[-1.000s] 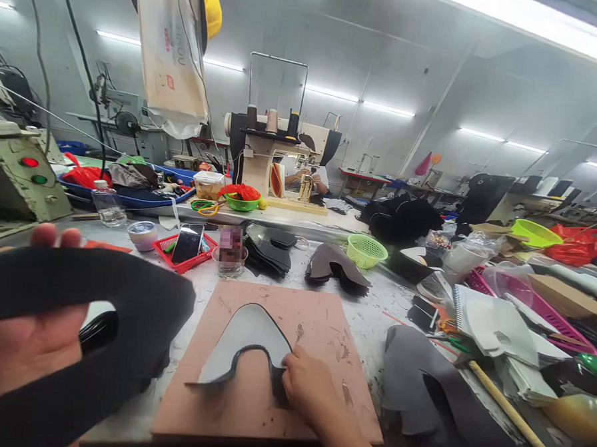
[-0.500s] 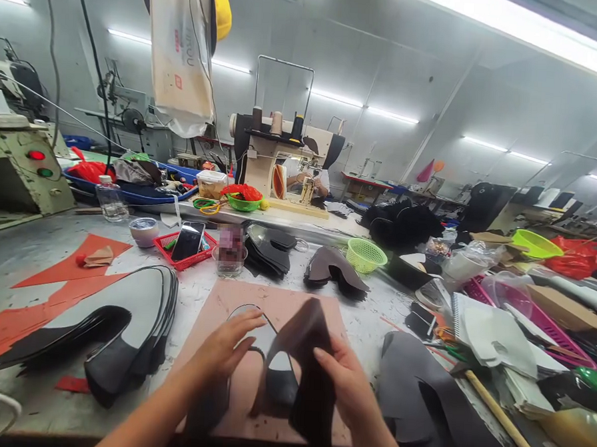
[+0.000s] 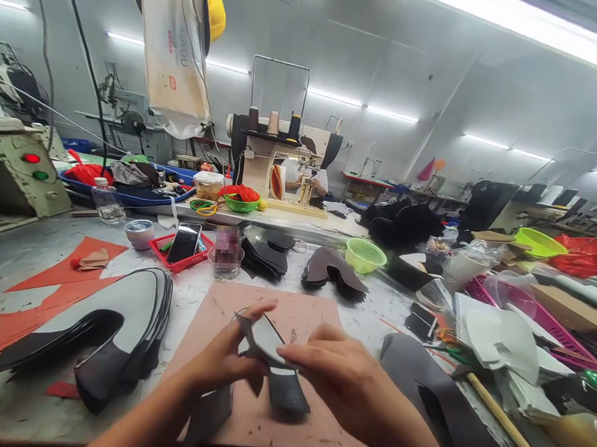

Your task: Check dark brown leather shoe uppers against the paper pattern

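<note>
Both my hands hold one curved shoe-upper piece, black outside and grey inside, just above a pink cutting board on the workbench. My left hand pinches its left edge with thumb and fingers. My right hand grips its right side, fingers closed over it. One black end of the piece hangs down toward the board. A stack of similar grey and black cut pieces lies to the left of my left hand.
More dark cut pieces lie at the right, others behind the board. A red tray with a phone, a glass jar, a green basket, a wooden stick, pink baskets. Another person works at a sewing machine beyond.
My left hand put a black piece down on the left stack and came to the board. Both hands lifted the piece off the board and now fold it closer together.
</note>
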`<state>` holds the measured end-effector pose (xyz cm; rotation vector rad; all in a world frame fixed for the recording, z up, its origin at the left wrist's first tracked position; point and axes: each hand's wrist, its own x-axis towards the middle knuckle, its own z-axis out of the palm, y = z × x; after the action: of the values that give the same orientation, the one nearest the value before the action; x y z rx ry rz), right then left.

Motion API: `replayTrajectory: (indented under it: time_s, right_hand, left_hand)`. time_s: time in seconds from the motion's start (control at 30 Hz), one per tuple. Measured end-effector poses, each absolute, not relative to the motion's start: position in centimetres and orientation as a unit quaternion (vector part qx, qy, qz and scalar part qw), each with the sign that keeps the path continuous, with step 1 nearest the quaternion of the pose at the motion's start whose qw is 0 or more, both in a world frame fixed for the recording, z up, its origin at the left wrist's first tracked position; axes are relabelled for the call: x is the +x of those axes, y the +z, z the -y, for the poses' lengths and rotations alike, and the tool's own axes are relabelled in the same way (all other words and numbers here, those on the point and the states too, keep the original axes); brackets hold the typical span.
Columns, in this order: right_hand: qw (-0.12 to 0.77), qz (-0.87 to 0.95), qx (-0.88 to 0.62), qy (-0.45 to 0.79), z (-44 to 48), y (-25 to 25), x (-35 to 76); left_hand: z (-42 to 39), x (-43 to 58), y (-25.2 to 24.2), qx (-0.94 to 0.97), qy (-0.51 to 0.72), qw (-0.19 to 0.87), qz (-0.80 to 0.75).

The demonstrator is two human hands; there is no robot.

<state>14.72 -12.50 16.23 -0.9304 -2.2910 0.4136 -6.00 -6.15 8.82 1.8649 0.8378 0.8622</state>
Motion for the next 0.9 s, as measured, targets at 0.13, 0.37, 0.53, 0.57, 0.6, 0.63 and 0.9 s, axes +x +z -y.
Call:
replayTrajectory:
  time_s: [0.13, 0.37, 0.53, 0.57, 0.6, 0.63, 0.9]
  right_hand:
    - [0.416, 0.772, -0.369, 0.309, 9.5, 15.2, 14.7]
    - [0.43, 0.465, -0.427, 0.645, 6.7, 5.9, 11.9]
    - [0.416, 0.529, -0.507, 0.538, 6.9, 2.3, 11.2]
    - [0.403, 0.552, -0.521, 0.512, 6.7, 2.1, 11.3]
    - [0.391, 0.572, -0.529, 0.49, 6.3, 2.0, 11.3]
    - [0.384, 0.588, -0.532, 0.473, 5.9, 1.9, 11.3]
    - [0.373, 0.674, -0.503, 0.392, 3.4, 1.2, 10.8]
  left_hand:
    - [6.6, -6.9, 10.8, 0.586, 0.36, 0.645, -0.333]
    - [8.2, -7.0, 6.8, 0.326, 0.373, 0.767, -0.408]
    - [8.8, -7.5, 3.8, 0.358, 0.351, 0.677, -0.539]
    - [8.5, -7.6, 3.4, 0.393, 0.358, 0.635, -0.56]
    - [8.2, -7.7, 3.1, 0.437, 0.369, 0.585, -0.576]
    - [7.7, -7.8, 2.9, 0.484, 0.374, 0.532, -0.586]
    - [4.7, -8.5, 2.6, 0.609, 0.287, 0.4, -0.622]
